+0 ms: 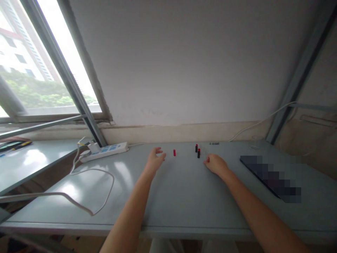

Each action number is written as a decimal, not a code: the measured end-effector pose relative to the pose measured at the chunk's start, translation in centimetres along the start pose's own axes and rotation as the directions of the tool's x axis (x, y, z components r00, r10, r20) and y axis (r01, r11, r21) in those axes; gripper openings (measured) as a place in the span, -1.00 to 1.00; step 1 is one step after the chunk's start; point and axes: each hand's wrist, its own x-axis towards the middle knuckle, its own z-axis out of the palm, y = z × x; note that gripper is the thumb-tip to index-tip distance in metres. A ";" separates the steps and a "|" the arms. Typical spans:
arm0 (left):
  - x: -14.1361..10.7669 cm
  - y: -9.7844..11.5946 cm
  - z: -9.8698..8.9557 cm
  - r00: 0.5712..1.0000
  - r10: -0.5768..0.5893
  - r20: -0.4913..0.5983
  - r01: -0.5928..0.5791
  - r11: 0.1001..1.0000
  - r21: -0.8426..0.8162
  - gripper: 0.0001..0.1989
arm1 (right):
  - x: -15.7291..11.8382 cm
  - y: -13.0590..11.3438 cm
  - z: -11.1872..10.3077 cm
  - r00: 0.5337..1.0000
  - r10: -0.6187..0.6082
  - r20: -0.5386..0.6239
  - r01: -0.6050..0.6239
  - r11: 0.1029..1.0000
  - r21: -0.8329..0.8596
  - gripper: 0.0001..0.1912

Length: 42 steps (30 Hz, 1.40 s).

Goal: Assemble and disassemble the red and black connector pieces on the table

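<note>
My left hand point(156, 160) hovers over the grey table point(184, 196), fingers apart and nothing between them. Just right of it a small red cylinder point(174, 153) stands upright. My right hand point(215, 163) is closed, its fingers curled together; whatever it may hold is hidden. To the left of that hand stand two small black cylinders with red tops, one point(198, 153) nearer to me and the other point(196, 148) slightly behind. Something clear and faint lies just beyond my right hand, too indistinct to name.
A white power strip point(116, 150) with a plug and a looping white cable point(113, 179) occupies the left side. Several tiny dark items point(214, 143) sit by the wall. On the right lies a dark flat object point(268, 177), partly pixelated. A clear round thing point(255, 142) is at the back right.
</note>
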 end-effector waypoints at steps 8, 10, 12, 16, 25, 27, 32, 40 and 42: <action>2.8 -1.7 -0.2 0.889 -0.164 0.428 0.286 0.928 -0.240 -0.35 | 0.1 0.2 0.1 1.000 -0.015 -0.008 0.015 1.000 0.019 -0.78; 3.5 -2.1 0.2 0.860 -0.165 0.483 0.315 0.916 -0.249 -0.27 | 0.1 0.3 0.3 1.000 -0.011 -0.005 0.011 1.000 0.023 -0.79; 4.0 -2.3 0.7 0.824 -0.172 0.540 0.347 0.906 -0.241 -0.20 | 0.3 0.4 0.4 1.000 -0.007 0.001 0.007 1.000 0.026 -0.79; 4.5 -2.0 1.4 0.771 -0.163 0.616 0.391 0.884 -0.256 -0.19 | 0.3 0.5 0.4 1.000 -0.013 0.006 0.013 1.000 0.024 -0.80; 4.4 -0.9 2.7 0.739 -0.151 0.657 0.421 0.864 -0.276 -0.39 | 0.2 0.3 0.3 1.000 -0.009 0.027 0.009 0.999 0.032 -0.81; 4.5 -0.7 3.0 0.737 -0.146 0.660 0.421 0.862 -0.280 -0.49 | 0.1 0.3 0.3 1.000 -0.013 0.023 0.012 0.999 0.034 -0.81; 5.0 -0.6 4.1 0.732 -0.149 0.665 0.452 0.836 -0.310 -0.78 | 0.1 0.3 0.2 1.000 -0.003 0.031 0.002 0.999 0.033 -0.81; 4.2 0.5 4.8 0.784 -0.112 0.611 0.422 0.818 -0.392 -0.94 | -0.1 0.1 0.2 0.998 -0.057 -0.008 0.057 0.996 0.066 -0.84; 3.7 0.8 4.6 0.802 -0.093 0.591 0.392 0.828 -0.401 -0.92 | -0.1 -0.2 0.3 0.990 -0.131 -0.043 0.136 0.984 0.119 -0.84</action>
